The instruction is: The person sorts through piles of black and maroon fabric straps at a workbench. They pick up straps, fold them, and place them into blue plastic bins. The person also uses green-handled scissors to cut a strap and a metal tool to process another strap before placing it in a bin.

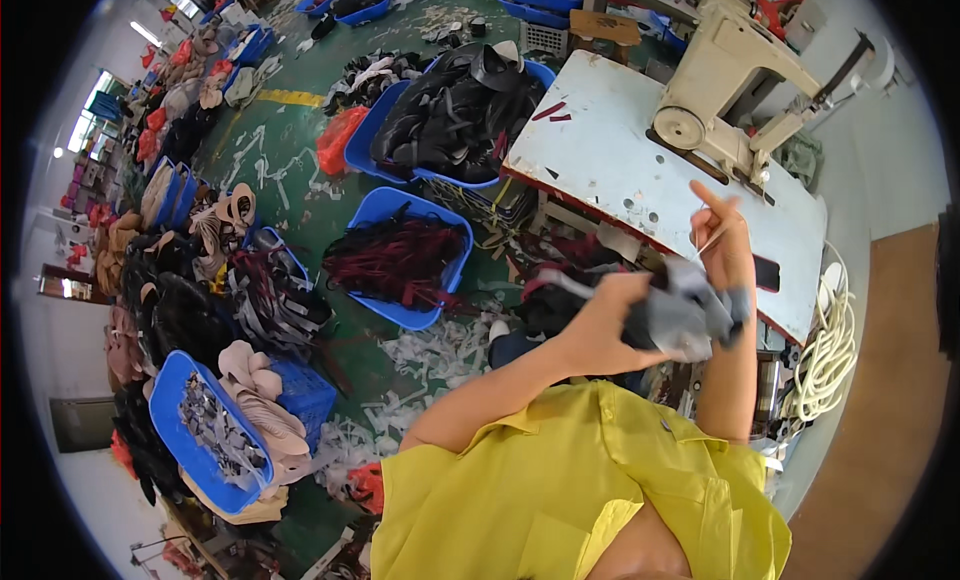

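Note:
My left hand (607, 325) is wrapped round a bundle of grey fabric pieces (682, 315), held up in front of my chest. The bundle's right side is smeared by motion. Above and to the right of it, my right hand (725, 235) is raised over the near edge of the white sewing table (600, 110). A thin pale strand (711, 243) runs from its curled fingers down toward the bundle, while the forefinger sticks out. Whether the strand is thread or a narrow strip, I cannot tell. Behind the right hand stands a cream sewing machine (720, 75).
A dark phone (767, 273) lies on the table's near right part. Blue baskets hold dark red strips (395, 260), black pieces (460, 110) and small scraps (212, 425). Coiled pale hose (830, 345) hangs at the right. Scraps (430, 350) litter the green floor.

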Tool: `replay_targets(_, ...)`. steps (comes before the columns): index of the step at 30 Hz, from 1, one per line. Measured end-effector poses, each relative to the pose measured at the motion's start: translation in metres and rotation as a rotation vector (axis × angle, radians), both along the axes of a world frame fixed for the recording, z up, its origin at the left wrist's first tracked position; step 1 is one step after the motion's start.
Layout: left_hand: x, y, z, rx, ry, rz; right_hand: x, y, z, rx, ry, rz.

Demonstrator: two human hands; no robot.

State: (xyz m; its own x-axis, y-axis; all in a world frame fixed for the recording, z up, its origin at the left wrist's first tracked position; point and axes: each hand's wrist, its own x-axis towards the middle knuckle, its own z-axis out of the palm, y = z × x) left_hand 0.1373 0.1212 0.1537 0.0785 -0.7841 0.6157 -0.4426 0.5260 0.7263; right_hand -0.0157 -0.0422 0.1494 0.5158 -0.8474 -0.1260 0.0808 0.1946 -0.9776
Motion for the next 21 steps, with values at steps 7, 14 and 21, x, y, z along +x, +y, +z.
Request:
replay_targets(7, 0.09, -0.028, -0.015, 0.426, -0.169, 0.02, 0.123, 0.051, 0.08, -1.21, 0.388, 0.675)
replay_targets(14, 0.212, -0.03, -0.008, 0.58, 0.336, 0.048, 0.187, 0.046, 0.057, -1.082, -0.073, 0.003)
replay_targets(21, 0.288, 0.076, -0.053, 0.613, 0.602, 0.528, 0.213, 0.006, -0.047, -0.477, 0.558, -0.063)
